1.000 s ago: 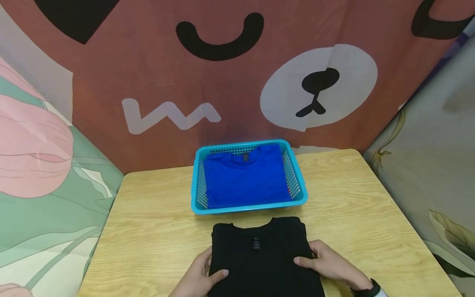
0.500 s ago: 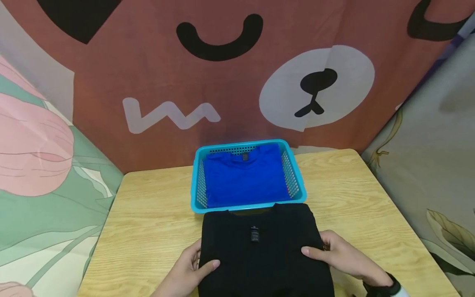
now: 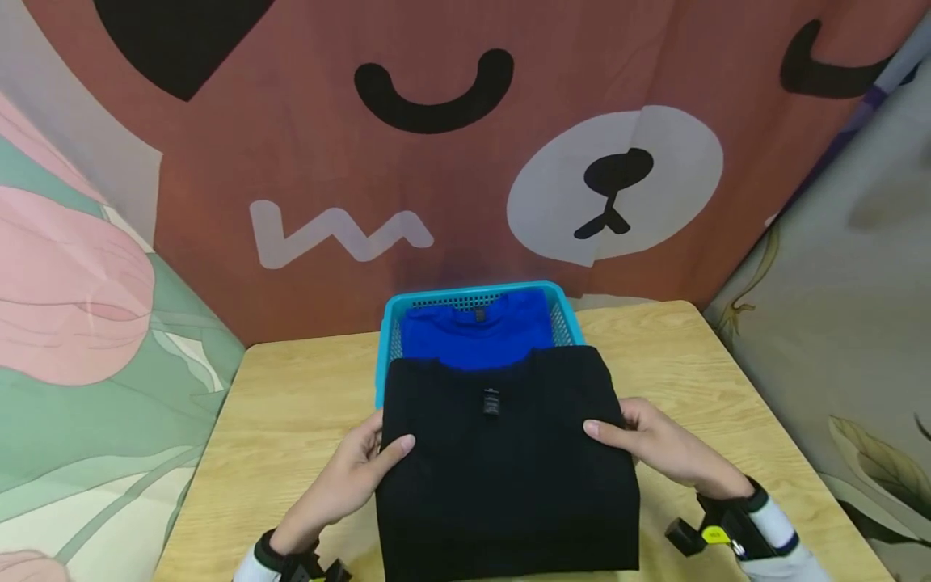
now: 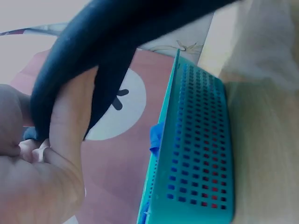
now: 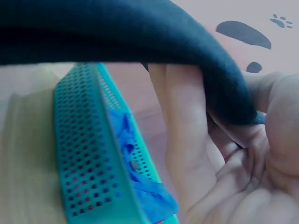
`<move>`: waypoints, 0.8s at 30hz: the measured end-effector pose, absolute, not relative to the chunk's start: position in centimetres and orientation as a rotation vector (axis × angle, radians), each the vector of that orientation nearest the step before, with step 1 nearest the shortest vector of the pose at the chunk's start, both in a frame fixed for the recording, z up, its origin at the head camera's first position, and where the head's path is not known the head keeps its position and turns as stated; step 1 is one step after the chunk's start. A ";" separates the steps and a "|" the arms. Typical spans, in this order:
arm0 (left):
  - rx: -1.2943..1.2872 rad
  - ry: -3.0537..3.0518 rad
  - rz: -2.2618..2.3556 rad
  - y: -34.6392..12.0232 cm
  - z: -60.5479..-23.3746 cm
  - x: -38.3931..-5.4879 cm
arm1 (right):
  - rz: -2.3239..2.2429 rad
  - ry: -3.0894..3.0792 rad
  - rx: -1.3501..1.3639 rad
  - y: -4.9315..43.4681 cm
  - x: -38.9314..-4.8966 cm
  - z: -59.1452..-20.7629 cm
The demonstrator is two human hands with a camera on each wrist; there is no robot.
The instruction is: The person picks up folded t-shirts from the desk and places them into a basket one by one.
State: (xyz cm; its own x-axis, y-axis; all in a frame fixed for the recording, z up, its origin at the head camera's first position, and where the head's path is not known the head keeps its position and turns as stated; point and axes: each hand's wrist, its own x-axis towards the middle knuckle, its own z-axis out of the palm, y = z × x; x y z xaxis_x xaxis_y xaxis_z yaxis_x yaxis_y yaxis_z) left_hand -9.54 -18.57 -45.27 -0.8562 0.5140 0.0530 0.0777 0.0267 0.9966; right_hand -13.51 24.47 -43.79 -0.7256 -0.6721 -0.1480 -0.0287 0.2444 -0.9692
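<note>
A folded black T-shirt (image 3: 502, 477) with a neck label is held up by both hands, its collar end overlapping the near part of a turquoise basket (image 3: 385, 356). On its left edge my left hand (image 3: 352, 469) grips it, thumb on top and fingers underneath. The right hand (image 3: 658, 440) pinches the right edge the same way. Both wrist views show the cloth (image 4: 112, 37) raised off the table, with fingers (image 5: 184, 107) under it. In the basket lies a folded blue T-shirt (image 3: 473, 335), its lower part hidden behind the black one.
The light wooden table (image 3: 305, 380) extends on both sides of the basket. Behind it hangs a brown cloth (image 3: 451, 186) with a bear print. Patterned cloths hang at left and right. Through the basket's holes, some red (image 4: 215, 179) shows below the blue.
Both hands have carried the black T-shirt forward and up from the near side of the table. It now covers the basket's front rim and part of the blue T-shirt.
</note>
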 end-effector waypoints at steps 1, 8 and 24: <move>0.607 1.997 1.901 -18.6 -45.1 -10.0 | -1.525 1.968 -0.654 24.4 -14.0 -43.6; 0.705 2.060 1.936 -18.7 -44.3 -13.6 | -1.652 1.905 -0.654 24.3 -17.9 -42.9; 0.421 1.923 1.946 -19.2 -45.3 -21.4 | -1.668 1.990 -0.378 22.4 -25.3 -43.5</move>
